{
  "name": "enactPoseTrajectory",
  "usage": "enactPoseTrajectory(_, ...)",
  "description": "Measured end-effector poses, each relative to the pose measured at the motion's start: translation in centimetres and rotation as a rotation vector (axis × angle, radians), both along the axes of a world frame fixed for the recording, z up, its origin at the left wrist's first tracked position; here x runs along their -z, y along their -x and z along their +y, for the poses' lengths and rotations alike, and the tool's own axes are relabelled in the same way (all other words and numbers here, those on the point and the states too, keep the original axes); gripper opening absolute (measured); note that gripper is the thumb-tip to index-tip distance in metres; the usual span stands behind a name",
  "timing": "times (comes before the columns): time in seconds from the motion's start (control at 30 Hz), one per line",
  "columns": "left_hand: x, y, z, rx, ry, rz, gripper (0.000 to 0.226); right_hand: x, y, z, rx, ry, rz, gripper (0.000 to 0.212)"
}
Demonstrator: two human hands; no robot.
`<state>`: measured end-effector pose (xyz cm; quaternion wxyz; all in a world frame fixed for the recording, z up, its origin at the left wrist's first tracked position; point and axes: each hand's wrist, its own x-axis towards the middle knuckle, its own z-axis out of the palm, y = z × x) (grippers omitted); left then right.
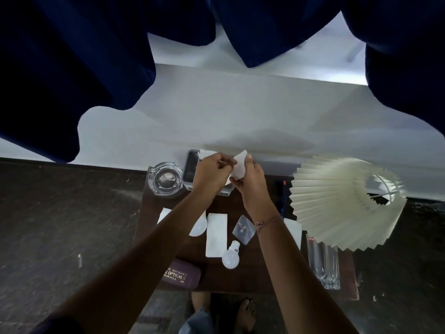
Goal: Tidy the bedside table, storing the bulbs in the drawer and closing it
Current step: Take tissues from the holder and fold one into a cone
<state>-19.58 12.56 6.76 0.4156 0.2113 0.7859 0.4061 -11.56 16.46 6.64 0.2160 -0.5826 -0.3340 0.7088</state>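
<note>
Two white bulbs lie on the dark wooden bedside table [260,276]. One bulb [230,257] rests near the front middle; the other bulb [199,226] is partly hidden under my left forearm. Both hands are raised over the back of the table. My left hand [212,174] and my right hand [250,182] pinch a white tissue [239,165] between them, above a grey tissue box [191,165]. No drawer shows in this view.
A glass ashtray [165,180] stands at the back left. A pleated lamp shade [342,203] overhangs the right side, with a tall glass [323,266] below it. A purple spectacle case [183,276], a white flat box [216,233] and a clear packet [243,229] lie on the table.
</note>
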Motion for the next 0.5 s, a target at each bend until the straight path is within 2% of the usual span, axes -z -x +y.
enactPoseTrajectory(0.27,1.3,0.6,0.4,-0.089,-0.005,-0.277,0.035,0.5,0.4,-0.3,-0.073,-0.031,-0.001,0.046)
enactPoseTrajectory(0.5,1.5,0.6,-0.1,-0.053,0.058,-0.248,0.033,1.2,0.6,-0.7,-0.139,-0.058,-0.019,0.048)
